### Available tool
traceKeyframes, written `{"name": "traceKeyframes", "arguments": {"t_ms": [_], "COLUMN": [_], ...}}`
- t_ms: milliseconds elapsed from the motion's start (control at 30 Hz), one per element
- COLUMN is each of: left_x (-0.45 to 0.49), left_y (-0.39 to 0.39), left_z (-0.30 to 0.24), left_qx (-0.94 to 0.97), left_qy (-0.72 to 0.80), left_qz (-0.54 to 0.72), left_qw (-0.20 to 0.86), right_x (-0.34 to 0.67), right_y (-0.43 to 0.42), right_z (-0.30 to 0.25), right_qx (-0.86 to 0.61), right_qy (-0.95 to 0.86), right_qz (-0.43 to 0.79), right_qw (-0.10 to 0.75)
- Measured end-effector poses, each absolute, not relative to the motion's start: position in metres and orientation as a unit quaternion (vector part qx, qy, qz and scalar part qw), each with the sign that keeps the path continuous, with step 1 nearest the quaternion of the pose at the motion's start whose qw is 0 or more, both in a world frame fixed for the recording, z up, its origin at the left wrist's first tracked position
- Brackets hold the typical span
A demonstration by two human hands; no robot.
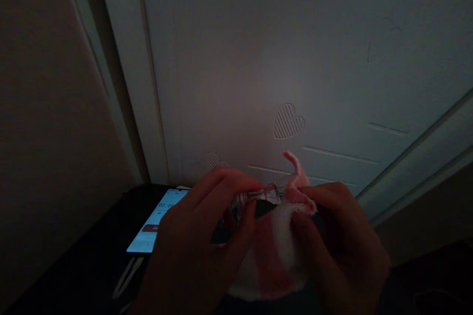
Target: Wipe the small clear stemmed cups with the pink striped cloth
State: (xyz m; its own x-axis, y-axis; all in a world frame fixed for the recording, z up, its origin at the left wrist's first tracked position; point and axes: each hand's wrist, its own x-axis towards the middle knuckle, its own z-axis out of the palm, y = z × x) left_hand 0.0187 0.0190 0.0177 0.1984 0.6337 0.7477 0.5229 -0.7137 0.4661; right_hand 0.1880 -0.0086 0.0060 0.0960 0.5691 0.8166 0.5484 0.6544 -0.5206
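Observation:
My left hand (207, 221) is closed around a small clear glass or plastic piece (272, 194), pinched between thumb and fingers. Its far end points right, and much of it is covered by the fingers. A pink and white striped fuzzy cloth (271, 251) is pinched by my right hand (340, 241) at its upper edge. One pink corner of the cloth sticks up above the fingers, touching or lying just behind the clear piece's end. The rest hangs down between both hands. Dim light hides the clear piece's full shape.
A lit phone (158, 219) showing a timer lies on a dark surface (92, 256) at the left. Thin white strips (127, 275) lie in front of it. A pale panel with engraved hearts (288, 121) stands close behind my hands.

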Motion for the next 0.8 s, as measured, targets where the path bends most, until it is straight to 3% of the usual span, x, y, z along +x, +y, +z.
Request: {"name": "traceKeyframes", "arguments": {"t_ms": [800], "left_x": [0.0179], "left_y": [0.0095], "left_z": [0.0081], "left_qx": [0.794], "left_qy": [0.377], "left_qz": [0.471], "left_qw": [0.076], "right_x": [0.1827], "right_y": [-0.0103], "right_z": [0.0039], "right_qx": [-0.451], "right_qy": [-0.605], "right_qz": [-0.021], "right_qw": [0.656]}}
